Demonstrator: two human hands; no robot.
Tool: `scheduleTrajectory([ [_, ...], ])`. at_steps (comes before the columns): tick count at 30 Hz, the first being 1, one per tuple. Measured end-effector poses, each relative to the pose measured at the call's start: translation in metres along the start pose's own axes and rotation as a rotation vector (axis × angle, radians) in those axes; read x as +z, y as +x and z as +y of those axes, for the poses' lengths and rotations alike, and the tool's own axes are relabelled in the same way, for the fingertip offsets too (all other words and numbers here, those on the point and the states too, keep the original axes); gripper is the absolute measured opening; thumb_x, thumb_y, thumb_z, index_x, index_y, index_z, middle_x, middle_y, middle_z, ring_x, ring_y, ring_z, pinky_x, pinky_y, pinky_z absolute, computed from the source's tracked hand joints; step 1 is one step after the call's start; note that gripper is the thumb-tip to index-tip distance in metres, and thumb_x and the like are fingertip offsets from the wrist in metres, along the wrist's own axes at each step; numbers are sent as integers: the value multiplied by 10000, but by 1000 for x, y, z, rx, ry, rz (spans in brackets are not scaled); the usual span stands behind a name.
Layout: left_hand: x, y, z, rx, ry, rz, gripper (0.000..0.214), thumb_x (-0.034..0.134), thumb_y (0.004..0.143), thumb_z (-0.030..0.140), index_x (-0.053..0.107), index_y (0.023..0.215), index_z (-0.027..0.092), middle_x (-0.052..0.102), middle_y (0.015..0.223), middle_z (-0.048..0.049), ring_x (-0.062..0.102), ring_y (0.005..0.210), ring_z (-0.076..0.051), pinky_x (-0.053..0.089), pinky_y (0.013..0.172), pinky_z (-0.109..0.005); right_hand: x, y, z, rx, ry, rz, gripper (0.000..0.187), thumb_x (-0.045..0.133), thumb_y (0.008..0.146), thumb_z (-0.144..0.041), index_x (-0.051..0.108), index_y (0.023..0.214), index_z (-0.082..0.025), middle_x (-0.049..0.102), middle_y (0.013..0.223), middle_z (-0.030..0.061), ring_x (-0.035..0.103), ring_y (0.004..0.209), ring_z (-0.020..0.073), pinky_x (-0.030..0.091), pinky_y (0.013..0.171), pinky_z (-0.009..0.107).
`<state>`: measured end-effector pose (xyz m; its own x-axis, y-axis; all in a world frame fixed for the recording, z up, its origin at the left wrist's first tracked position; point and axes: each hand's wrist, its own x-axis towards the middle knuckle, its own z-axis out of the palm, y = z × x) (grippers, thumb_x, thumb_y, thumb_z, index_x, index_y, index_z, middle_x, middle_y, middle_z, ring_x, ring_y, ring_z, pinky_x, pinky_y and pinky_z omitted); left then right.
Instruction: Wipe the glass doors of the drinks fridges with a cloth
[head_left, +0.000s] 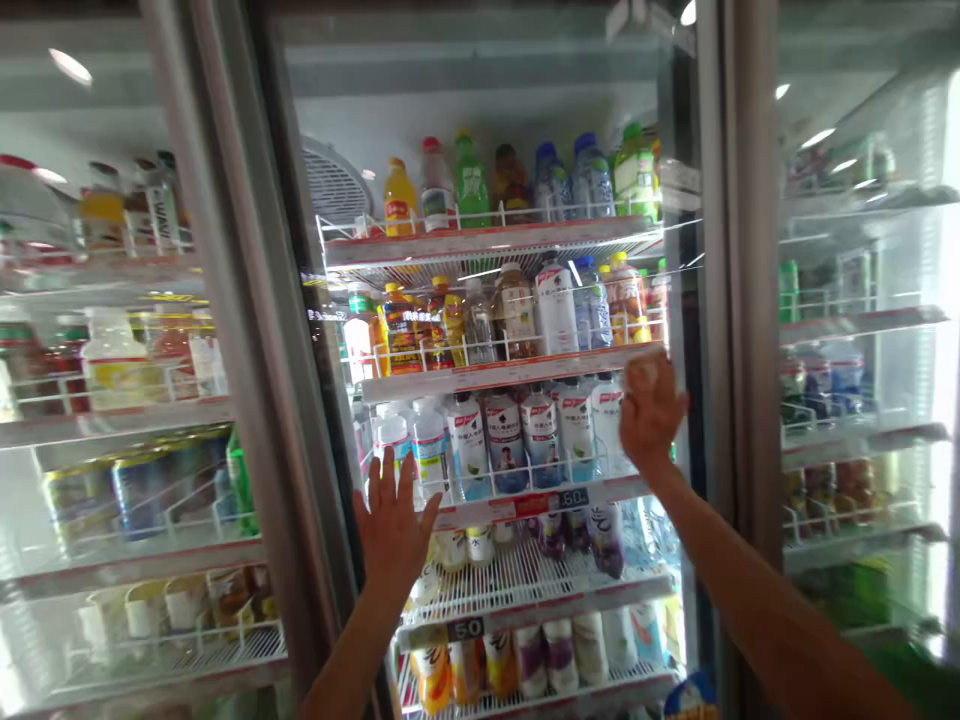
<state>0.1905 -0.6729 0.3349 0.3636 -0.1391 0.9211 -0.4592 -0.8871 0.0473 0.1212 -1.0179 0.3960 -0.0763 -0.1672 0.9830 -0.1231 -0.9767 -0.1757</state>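
Note:
My left hand (394, 520) is raised flat with its fingers spread, in front of the white bottles (431, 450) at the left end of the third shelf (525, 505). I cannot tell whether it touches glass. My right hand (651, 410) is up at the right end of the same shelf with its fingers curled closed, next to a white-labelled bottle (607, 425). What it grips is hidden behind the hand.
The cooler's wire shelves hold rows of drink bottles, with juice and water bottles (517, 180) on the top shelf and cups and cans lower down. A slanted door frame (247, 300) stands on the left and an upright one (739, 300) on the right, with more glass-fronted cooler sections beyond each.

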Motion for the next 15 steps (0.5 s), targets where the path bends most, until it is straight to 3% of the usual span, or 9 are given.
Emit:
scheduleTrajectory([
  [2, 0, 0, -1, 8, 3, 3, 602, 409, 890, 426, 252, 1430, 212, 259, 1495, -137, 212, 1382, -309, 227, 1065, -587, 3, 22, 36, 179, -5, 94, 464, 351, 837, -221, 518, 1257, -114, 321, 1422, 236, 303, 1321, 356, 300, 968, 598],
  [4, 1, 1, 2, -8, -4, 11, 592, 412, 889, 422, 284, 1419, 193, 263, 1491, -149, 204, 1384, -310, 219, 1071, -581, 7, 32, 41, 215, 10, 122, 478, 334, 836, -211, 508, 1253, -56, 311, 1406, 280, 282, 1325, 370, 300, 966, 594],
  [7, 5, 4, 10, -51, -27, 36, 585, 431, 879, 428, 349, 1386, 149, 260, 1483, -185, 175, 1388, -332, 208, 1073, -583, 8, 18, -8, 41, 36, 50, 458, 344, 855, -217, 503, 1261, -75, 285, 1436, 245, 255, 1347, 326, 310, 997, 530],
  [10, 8, 7, 19, -78, -54, 64, 609, 449, 870, 442, 370, 1363, 95, 247, 1471, -232, 166, 1387, -348, 200, 1073, -582, 6, -15, -74, -235, 70, -89, 423, 425, 842, -250, 518, 1251, -300, 368, 1444, 20, 290, 1345, 208, 248, 1085, 444],
  [11, 9, 8, 20, -81, -59, 69, 615, 450, 868, 444, 370, 1360, 84, 243, 1468, -243, 169, 1385, -349, 198, 1074, -581, 5, -22, -87, -390, 97, -172, 428, 443, 837, -257, 510, 1251, -343, 387, 1435, -25, 283, 1349, 188, 206, 1110, 435],
  [13, 8, 9, 19, -81, -59, 61, 608, 444, 871, 444, 370, 1358, 88, 249, 1465, -243, 186, 1382, -343, 191, 1076, -580, 3, -26, -92, -523, 108, -226, 427, 455, 840, -260, 503, 1248, -377, 415, 1417, -58, 282, 1351, 170, 161, 1129, 432],
  [15, 6, 9, 15, -76, -54, 40, 582, 431, 878, 440, 372, 1360, 119, 276, 1462, -217, 212, 1377, -327, 178, 1082, -580, 2, -12, -72, -432, 84, -140, 421, 428, 858, -240, 499, 1268, -305, 379, 1444, 18, 274, 1357, 211, 183, 1102, 492],
])
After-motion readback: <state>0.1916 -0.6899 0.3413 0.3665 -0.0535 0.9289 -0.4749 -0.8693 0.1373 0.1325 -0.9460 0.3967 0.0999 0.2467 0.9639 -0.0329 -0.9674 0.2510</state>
